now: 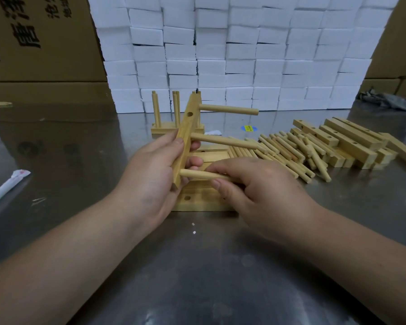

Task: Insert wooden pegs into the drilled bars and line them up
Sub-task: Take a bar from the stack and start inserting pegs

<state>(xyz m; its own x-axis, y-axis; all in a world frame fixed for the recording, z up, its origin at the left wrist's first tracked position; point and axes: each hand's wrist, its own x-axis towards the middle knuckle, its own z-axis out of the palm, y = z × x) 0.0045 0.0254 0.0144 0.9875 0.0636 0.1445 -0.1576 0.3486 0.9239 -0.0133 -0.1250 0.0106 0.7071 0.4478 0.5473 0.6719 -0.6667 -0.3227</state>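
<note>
Steel table [209, 266] w/ white foam blocks [244, 55] stacked behind: left hand [150, 174] gripped a drilled bar [185, 137] tilted on end above the table, fingers curled round its lower half. Right hand [263, 193] pinched the lowest peg [197, 174] btwn thumb and fingers, its tip at the bar's bottom hole. Two pegs stuck out higher up; one hole [189, 114] btwn them looked empty. Step in hand, apparently: seating this peg. Next move would call for a straight push, then another peg from the loose pile [291, 151] at right, near spare bars [352, 141]. Finished set [167, 127] stood behind.
</note>
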